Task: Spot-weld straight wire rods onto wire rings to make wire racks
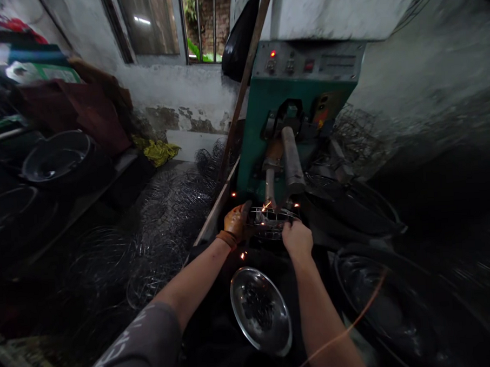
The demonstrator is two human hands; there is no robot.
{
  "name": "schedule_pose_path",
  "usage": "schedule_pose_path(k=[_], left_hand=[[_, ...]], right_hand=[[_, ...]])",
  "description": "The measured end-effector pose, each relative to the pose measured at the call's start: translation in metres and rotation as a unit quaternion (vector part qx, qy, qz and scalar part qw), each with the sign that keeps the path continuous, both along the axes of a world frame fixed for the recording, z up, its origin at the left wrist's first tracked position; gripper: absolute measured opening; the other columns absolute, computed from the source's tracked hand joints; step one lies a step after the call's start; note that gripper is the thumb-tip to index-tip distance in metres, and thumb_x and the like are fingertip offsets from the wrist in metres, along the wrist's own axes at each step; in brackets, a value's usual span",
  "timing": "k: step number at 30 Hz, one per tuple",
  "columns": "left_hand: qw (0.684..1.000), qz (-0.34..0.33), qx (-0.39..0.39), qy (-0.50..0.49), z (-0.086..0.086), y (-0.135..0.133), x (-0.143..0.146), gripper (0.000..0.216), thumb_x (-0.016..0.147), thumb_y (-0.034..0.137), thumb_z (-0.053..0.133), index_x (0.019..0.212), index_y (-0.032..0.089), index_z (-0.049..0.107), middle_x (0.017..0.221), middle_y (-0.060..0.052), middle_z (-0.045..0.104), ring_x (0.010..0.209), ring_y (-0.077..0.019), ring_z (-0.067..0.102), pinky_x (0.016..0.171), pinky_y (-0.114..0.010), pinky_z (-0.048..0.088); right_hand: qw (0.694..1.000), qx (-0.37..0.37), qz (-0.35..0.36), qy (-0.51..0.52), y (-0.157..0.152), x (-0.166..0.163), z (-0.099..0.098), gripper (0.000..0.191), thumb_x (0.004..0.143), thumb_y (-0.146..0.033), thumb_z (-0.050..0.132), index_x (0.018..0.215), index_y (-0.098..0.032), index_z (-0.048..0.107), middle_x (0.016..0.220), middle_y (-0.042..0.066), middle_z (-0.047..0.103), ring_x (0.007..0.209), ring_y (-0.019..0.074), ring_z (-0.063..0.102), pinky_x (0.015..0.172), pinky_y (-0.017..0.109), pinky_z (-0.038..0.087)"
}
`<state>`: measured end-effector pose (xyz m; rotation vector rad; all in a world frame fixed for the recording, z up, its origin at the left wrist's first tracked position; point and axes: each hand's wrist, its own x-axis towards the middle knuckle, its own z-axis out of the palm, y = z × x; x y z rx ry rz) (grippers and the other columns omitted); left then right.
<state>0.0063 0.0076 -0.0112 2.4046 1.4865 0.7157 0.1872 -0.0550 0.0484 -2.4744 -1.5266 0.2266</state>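
Note:
A round wire basket frame point(271, 223) sits under the electrode arms point(291, 160) of a green spot-welding machine point(263, 134). Orange sparks fly from the contact point. My left hand point(235, 223), in a brown glove, grips the frame's left rim. My right hand point(297, 237), bare, holds the frame's near right rim. Both forearms reach forward from the bottom of the view.
A shiny metal bowl point(261, 310) lies just below my hands. Piles of wire rings point(165, 219) cover the floor to the left. Dark basins point(57, 156) stand far left and at the right point(375, 291). A wooden pole point(244, 80) leans by the machine.

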Motion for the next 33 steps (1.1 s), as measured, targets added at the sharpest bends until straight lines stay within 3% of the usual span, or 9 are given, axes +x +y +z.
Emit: schedule_pose_path(k=[3, 7, 18, 22, 26, 33], left_hand=[[1.0, 0.0, -0.013, 0.025, -0.008, 0.0, -0.005, 0.085, 0.072, 0.045, 0.08, 0.146, 0.015, 0.051, 0.133, -0.015, 0.063, 0.118, -0.0336, 0.062, 0.1, -0.045, 0.053], [0.998, -0.043, 0.05, -0.003, -0.013, 0.003, -0.003, 0.088, 0.071, 0.046, 0.081, 0.147, 0.014, 0.05, 0.133, -0.015, 0.063, 0.121, -0.0329, 0.06, 0.103, -0.045, 0.051], [0.994, -0.068, 0.063, -0.052, -0.012, 0.004, 0.001, 0.092, 0.07, 0.043, 0.082, 0.15, 0.013, 0.048, 0.137, -0.014, 0.061, 0.124, -0.0317, 0.058, 0.108, -0.042, 0.048], [0.998, -0.026, 0.034, -0.05, -0.016, -0.002, -0.002, 0.099, 0.068, 0.039, 0.082, 0.154, 0.012, 0.042, 0.145, -0.015, 0.054, 0.13, -0.0317, 0.054, 0.112, -0.042, 0.046], [0.998, 0.03, -0.046, -0.008, -0.015, -0.004, -0.008, 0.087, 0.07, 0.033, 0.079, 0.148, 0.011, 0.05, 0.13, -0.015, 0.065, 0.116, -0.0339, 0.064, 0.099, -0.044, 0.054], [0.994, -0.013, 0.082, -0.068, -0.003, -0.008, 0.001, 0.079, 0.072, 0.041, 0.075, 0.143, 0.015, 0.056, 0.129, -0.012, 0.065, 0.116, -0.0301, 0.062, 0.102, -0.042, 0.051]], right_hand=[[1.0, 0.007, -0.003, 0.002, 0.002, 0.006, -0.004, 0.031, 0.104, -0.024, 0.046, 0.114, -0.008, 0.071, 0.092, 0.019, 0.073, 0.089, 0.0316, 0.073, 0.08, 0.036, 0.052], [1.0, 0.016, -0.004, 0.005, 0.003, 0.016, -0.01, 0.032, 0.103, -0.024, 0.046, 0.111, -0.005, 0.071, 0.09, 0.02, 0.074, 0.09, 0.0317, 0.073, 0.08, 0.035, 0.051], [0.999, 0.04, -0.017, 0.012, 0.009, 0.029, -0.023, 0.032, 0.101, -0.022, 0.047, 0.11, -0.006, 0.073, 0.099, 0.02, 0.074, 0.093, 0.0294, 0.071, 0.079, 0.032, 0.049], [0.999, 0.028, -0.017, 0.026, 0.009, 0.031, -0.025, 0.033, 0.101, -0.023, 0.046, 0.107, -0.008, 0.074, 0.093, 0.018, 0.074, 0.089, 0.0291, 0.071, 0.075, 0.032, 0.048], [0.999, 0.043, -0.017, 0.021, 0.012, 0.038, -0.032, 0.034, 0.099, -0.024, 0.045, 0.107, -0.007, 0.073, 0.093, 0.019, 0.074, 0.089, 0.0293, 0.07, 0.076, 0.032, 0.047], [0.982, 0.104, -0.067, 0.141, 0.014, 0.064, -0.066, 0.029, 0.086, -0.029, 0.051, 0.083, -0.012, 0.074, 0.079, 0.014, 0.072, 0.077, 0.0278, 0.064, 0.068, 0.03, 0.046]])
